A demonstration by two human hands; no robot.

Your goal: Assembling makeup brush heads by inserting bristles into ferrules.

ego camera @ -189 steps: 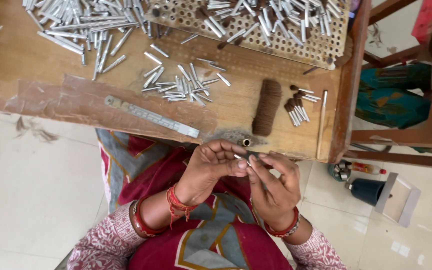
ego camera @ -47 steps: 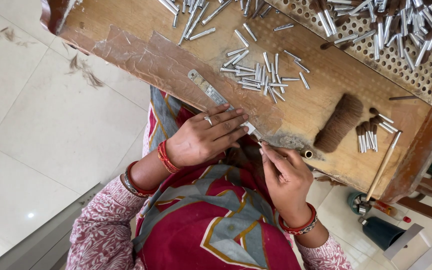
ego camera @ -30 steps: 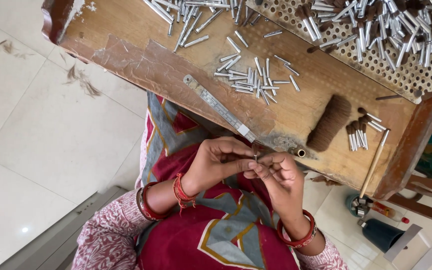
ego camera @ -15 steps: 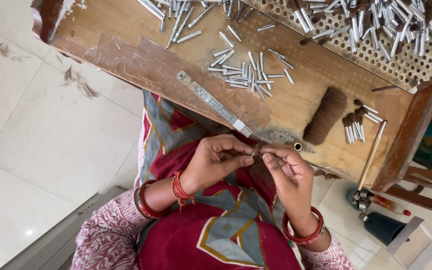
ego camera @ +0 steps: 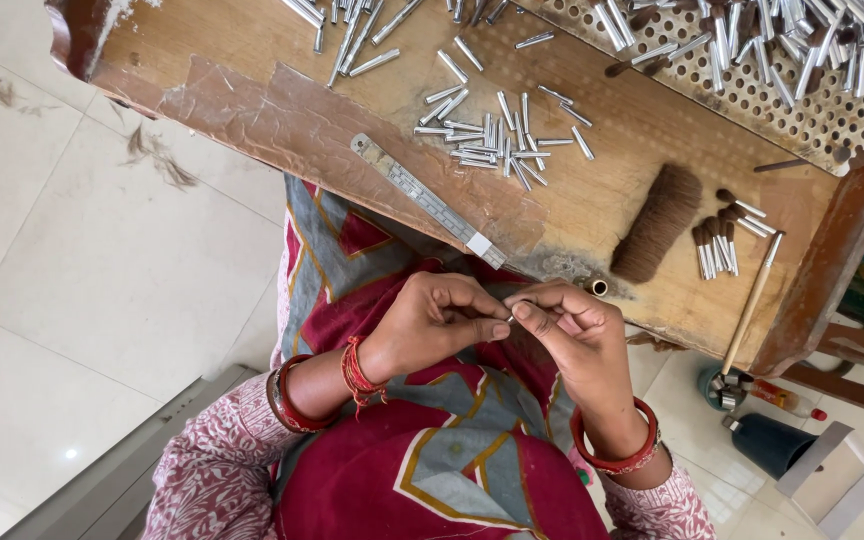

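Observation:
My left hand [ego camera: 439,318] and my right hand [ego camera: 574,335] meet over my lap, just below the edge of the wooden bench [ego camera: 252,40]. Together they pinch one small silver metal tube [ego camera: 514,309] between thumbs and forefingers. What sits inside the tube is hidden by my fingers. A loose pile of the same silver tubes [ego camera: 500,140] lies on the bench above my hands. A bundle of brown hair [ego camera: 658,222] lies to its right, beside several finished tubes with brown hair tips [ego camera: 724,240].
A metal ruler [ego camera: 428,200] lies slanted along the bench's near edge. A perforated tray [ego camera: 752,90] full of tubes stands at the back right. A thin wooden stick [ego camera: 749,300] lies at the right edge. Bottles and a box sit on the floor at lower right.
My hands have drawn together from apart and now hold one tube between them. The view has shifted slightly; the bench items have not moved.

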